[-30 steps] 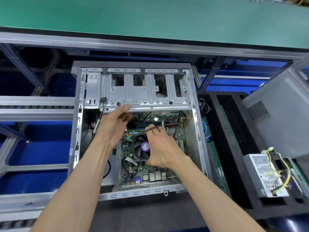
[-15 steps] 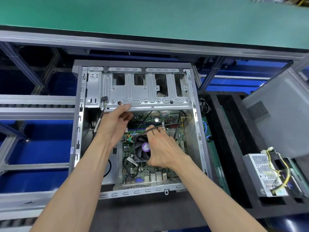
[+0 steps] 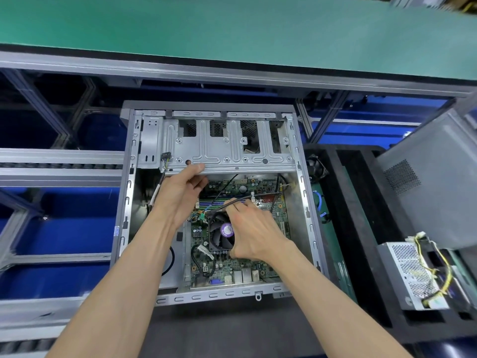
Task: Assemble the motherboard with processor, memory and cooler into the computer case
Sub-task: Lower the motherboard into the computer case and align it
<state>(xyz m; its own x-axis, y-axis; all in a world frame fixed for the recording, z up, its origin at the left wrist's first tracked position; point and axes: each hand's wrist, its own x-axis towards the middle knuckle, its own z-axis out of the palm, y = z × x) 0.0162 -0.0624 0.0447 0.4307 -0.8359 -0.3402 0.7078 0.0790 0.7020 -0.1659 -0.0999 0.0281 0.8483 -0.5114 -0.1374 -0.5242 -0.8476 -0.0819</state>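
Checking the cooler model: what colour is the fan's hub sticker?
Purple, on the cooler fan's hub sticker, seen in the head view.

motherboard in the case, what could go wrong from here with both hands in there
The black cable crossing above the cooler fan might drop onto the blades. The right hand gripping the cooler could tilt the motherboard. The left hand holds the drive cage edge, which may scrape.
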